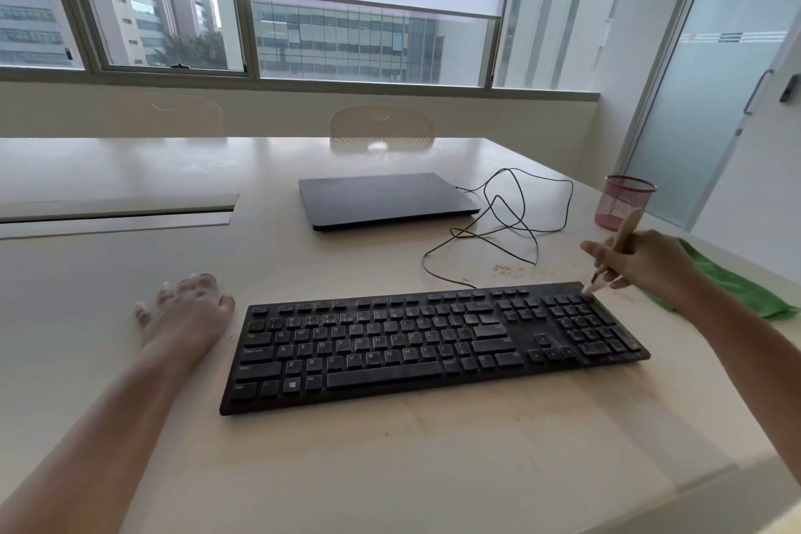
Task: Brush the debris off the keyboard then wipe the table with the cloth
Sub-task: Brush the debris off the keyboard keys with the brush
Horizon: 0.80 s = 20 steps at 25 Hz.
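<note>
Right hand [646, 260] curls round the pale wooden-handled brush [620, 243], gripped at mid-handle like a pen, its light bristle tip touching the far right corner of the flat black plastic keyboard [429, 343]. The brush is likely light and stiff in the handle, soft at the tip; a mid-handle hold suits short flicks. The keyboard is rigid and may slide, so the left hand [186, 308], fingers spread flat on the glossy cream table [390, 468] just beside the keyboard's left end, holds nothing. Reddish debris [505, 269], probably crumbs, lies behind the keyboard. The soft crumpled green cloth [737, 290] lies at the table's right edge. Beyond: closed dark laptop [385, 197], black cable [511, 221], pink mesh cup [624, 199], windows [346, 0].
</note>
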Available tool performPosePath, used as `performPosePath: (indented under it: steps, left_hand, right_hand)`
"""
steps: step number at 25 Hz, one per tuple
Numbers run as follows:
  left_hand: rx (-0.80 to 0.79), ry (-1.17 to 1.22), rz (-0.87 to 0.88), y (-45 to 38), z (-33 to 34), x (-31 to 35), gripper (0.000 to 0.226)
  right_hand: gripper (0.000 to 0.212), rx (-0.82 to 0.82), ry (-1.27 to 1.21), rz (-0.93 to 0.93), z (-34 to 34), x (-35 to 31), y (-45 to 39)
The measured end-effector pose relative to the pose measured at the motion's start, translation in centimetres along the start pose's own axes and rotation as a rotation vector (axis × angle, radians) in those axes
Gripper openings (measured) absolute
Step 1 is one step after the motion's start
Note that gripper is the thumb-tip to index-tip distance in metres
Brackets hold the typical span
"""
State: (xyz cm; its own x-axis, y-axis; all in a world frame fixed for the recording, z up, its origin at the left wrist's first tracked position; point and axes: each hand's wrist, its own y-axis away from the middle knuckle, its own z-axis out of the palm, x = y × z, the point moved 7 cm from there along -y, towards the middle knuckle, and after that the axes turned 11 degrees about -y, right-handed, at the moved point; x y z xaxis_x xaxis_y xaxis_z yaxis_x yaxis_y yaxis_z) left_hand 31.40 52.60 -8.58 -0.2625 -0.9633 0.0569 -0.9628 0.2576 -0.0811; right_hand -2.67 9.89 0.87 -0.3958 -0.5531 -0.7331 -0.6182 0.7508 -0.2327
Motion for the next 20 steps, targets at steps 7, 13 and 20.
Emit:
performPosePath:
  steps: [7,13,20]
  left_hand:
    - [0.006,-0.012,0.0,-0.2,0.2,0.0,0.04]
    - [0.002,-0.013,0.001,0.0,0.1,-0.1,0.037]
    - [-0.002,-0.023,0.005,0.7,0.1,0.0,0.04]
  right_hand:
    - [0.048,0.07,0.006,0.03,-1.4,1.5,1.1]
    - [0.047,0.016,-0.073,0.074,-0.5,1.9,1.8]
    - [0.049,0.067,-0.281,0.1,-1.7,1.6,2.8]
